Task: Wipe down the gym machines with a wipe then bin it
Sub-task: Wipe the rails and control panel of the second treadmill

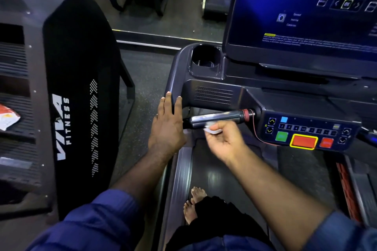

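Small white crumpled wipe [214, 130] pinched between curled thumb and fingertips of right hand [226, 143], just beneath shiny metal handlebar [216, 118]; left hand [166, 126] flat, fingers straight, against grey plastic console edge [173, 79].

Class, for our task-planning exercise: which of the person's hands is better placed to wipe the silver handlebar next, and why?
Right. The right hand pinches the wipe just beneath the handlebar; the left hand lies flat against the console edge, holding nothing.

A small, crumpled white wipe [214, 131] was pressed against the underside of a glossy horizontal grip bar [216, 118] on the dark treadmill [212, 93], just below frame centre.
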A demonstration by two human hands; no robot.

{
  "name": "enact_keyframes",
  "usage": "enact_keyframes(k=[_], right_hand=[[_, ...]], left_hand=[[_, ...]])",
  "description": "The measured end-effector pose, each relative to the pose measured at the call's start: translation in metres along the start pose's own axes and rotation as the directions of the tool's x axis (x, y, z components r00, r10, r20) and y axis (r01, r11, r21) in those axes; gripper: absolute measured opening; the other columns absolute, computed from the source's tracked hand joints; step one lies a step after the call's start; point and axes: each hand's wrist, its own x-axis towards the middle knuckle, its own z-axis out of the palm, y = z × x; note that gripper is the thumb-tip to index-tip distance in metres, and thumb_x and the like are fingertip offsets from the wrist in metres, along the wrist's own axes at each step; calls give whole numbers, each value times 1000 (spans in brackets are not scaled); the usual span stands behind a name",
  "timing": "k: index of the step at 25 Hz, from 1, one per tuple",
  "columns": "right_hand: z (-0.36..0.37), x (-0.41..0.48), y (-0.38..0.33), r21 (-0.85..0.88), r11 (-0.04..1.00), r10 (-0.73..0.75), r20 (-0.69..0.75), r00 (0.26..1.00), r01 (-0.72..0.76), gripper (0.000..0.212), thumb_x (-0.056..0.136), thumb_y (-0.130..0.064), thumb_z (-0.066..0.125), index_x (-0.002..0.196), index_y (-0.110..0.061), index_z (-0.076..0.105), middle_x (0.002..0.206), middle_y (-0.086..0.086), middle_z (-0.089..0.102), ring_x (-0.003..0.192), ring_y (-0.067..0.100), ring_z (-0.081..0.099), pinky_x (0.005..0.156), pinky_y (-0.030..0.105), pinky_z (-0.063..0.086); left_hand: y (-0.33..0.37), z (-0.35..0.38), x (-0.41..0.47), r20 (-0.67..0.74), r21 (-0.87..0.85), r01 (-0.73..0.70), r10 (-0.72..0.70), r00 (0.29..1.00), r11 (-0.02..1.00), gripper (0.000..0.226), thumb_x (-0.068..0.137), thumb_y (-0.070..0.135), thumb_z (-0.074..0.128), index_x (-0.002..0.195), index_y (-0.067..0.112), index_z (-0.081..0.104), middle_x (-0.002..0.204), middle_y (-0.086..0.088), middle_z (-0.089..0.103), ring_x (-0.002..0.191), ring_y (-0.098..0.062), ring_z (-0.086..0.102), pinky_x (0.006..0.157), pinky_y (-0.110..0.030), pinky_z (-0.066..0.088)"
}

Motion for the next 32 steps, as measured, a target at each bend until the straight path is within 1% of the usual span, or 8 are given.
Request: enact_keyframes(k=[4, 10, 16, 22, 24, 26, 28, 32], right_hand=[[4, -9, 13, -53, 998, 39, -4, 999, -39, 49, 59, 21, 39, 99, 3, 61, 96, 17, 60, 94, 31, 64, 88, 33, 55], [-4, -11, -9, 69, 996, -54, -42, 998, 57, 35, 87, 23, 37, 91, 0, 63, 94, 13, 66, 90, 26, 66, 109, 39, 49], [12, 2, 27, -81, 990, 122, 42, 992, -119, 27, 95, 12, 45, 117, 8, 61, 102, 21, 66, 89, 30, 66, 96, 40, 54], [-9, -30, 12, -318, 948, 37, 117, 993, 2, 31, 97, 15, 45, 122, 11, 62, 115, 26, 72, 103, 36, 71, 75, 41, 64], [9, -37, 12, -604, 731, -147, 316, 937, 319, 31, 98, 9, 48, 116, -2, 72, 110, 17, 76, 97, 27, 71, 82, 38, 58], [24, -23, 3, -662, 103, -308, 689, 656, 743, 33, 101, 0, 54, 124, -11, 73, 125, 9, 74, 113, 21, 68, 98, 30, 48], [36, 2, 1, -365, -336, -51, 927, 371, 868, 39, 103, -2, 53, 138, -11, 66, 142, 5, 63, 135, 15, 55, 117, 30, 39], [17, 32, 35, 57, -490, 410, 896, 172, 870, 50, 109, -24, 38, 156, -7, 41, 165, 11, 35, 156, 24, 26, 125, 51, 27]], left_hand=[[-2, 1, -2, -51, -62, 4, -7, 999, 998, 111, 76, 19, 80, 164, 19, 12, 173, -6, -1, 160, -30, 5, 120, -52, 38], [-12, 0, -6, -110, -396, 78, -132, 985, 915, 100, 75, 24, 82, 160, 17, 29, 169, -3, 20, 156, -20, 21, 124, -36, 32], [-14, -5, -9, -74, -593, 232, -340, 938, 771, 99, 72, 28, 82, 158, 18, 34, 151, -4, 51, 134, -18, 53, 112, -30, 44], [-14, -18, -16, 130, -638, 413, -438, 890, 650, 73, 74, 33, 82, 142, 28, 54, 115, 9, 66, 101, -16, 67, 90, -26, 50], [-27, -19, -34, 240, -757, 454, -447, 862, 470, 72, 66, 38, 83, 134, 34, 59, 115, 12, 71, 101, -12, 70, 100, -34, 54], [-40, -16, -61, 301, -774, 477, -421, 856, 417, 73, 69, 35, 85, 137, 33, 59, 120, 12, 72, 107, -9, 70, 108, -36, 52], [-41, -16, -98, 346, -690, 521, -403, 847, 502, 70, 83, 33, 85, 147, 30, 55, 124, 10, 71, 107, -9, 70, 102, -28, 52], [-29, -8, -146, 260, -579, 525, -469, 844, 624, 67, 88, 59, 75, 147, 35, 54, 125, 15, 70, 106, -2, 67, 91, -21, 51]])
